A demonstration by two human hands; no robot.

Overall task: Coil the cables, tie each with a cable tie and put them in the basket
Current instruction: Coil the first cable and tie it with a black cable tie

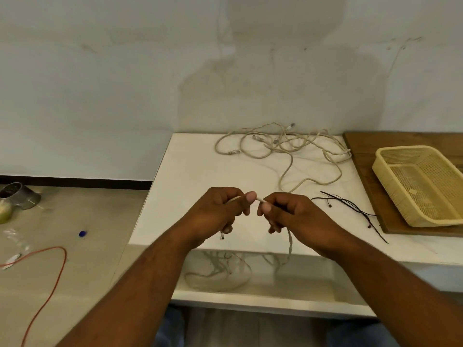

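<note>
Both hands hold one beige cable over the front of the white table (190, 171). My left hand (215, 211) grips it near its plug end, and the plug (222, 236) hangs below the fist. My right hand (288, 211) pinches the same cable a short way along, and the rest of that cable (290, 242) drops past the table's front edge. A tangle of beige cables (288, 146) lies at the back of the table. Black cable ties (350, 206) lie to the right of my hands. The yellow mesh basket (390, 171) stands empty on a wooden board (360, 151).
A lower shelf (250, 294) under the tabletop reflects or holds more cable loops. On the floor to the left lie an orange cord (55, 266), a blue cap (82, 233) and a metal pipe fitting (20, 196). A wall stands right behind the table.
</note>
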